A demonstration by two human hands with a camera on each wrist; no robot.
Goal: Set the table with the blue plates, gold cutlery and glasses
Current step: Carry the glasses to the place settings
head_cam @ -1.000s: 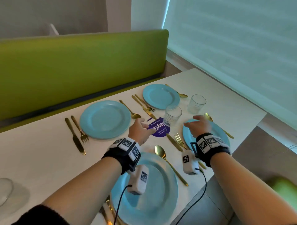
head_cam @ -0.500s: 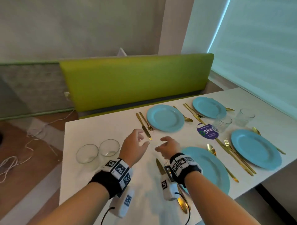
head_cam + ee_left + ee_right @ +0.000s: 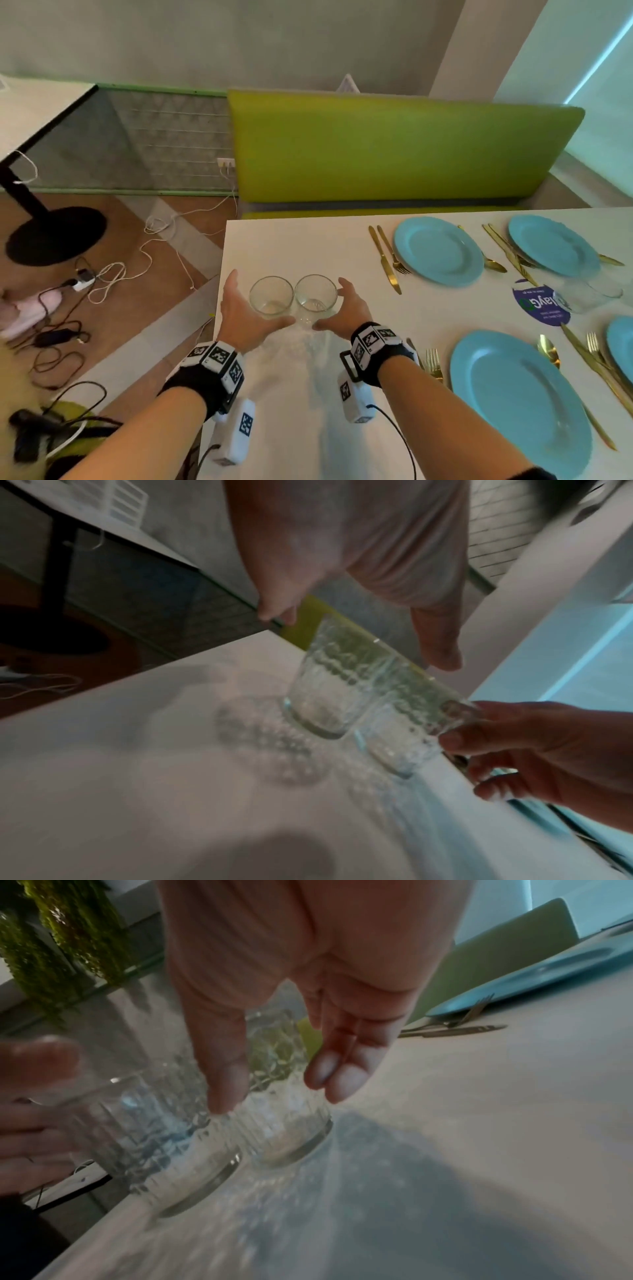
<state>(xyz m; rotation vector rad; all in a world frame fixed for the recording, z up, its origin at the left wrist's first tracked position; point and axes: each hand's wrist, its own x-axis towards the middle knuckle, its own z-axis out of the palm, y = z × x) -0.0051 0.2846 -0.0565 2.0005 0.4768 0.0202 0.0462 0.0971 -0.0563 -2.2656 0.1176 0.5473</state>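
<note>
Glasses, two of them (image 3: 271,297) (image 3: 315,296), stand touching at the worktop's (image 3: 274,428) left end. They look slippery and breakable, so I'd grip each round its ribbed wall. My left hand (image 3: 245,320) and right hand (image 3: 346,313) flank them, fingers spread, not yet closed.

The two glasses (image 3: 271,296) (image 3: 315,294) are clear glass with bumpy sides, the worktop (image 3: 298,246) is smooth matt white, the plates (image 3: 438,251) are shiny blue, and the cutlery (image 3: 385,260) is shiny gold metal
</note>
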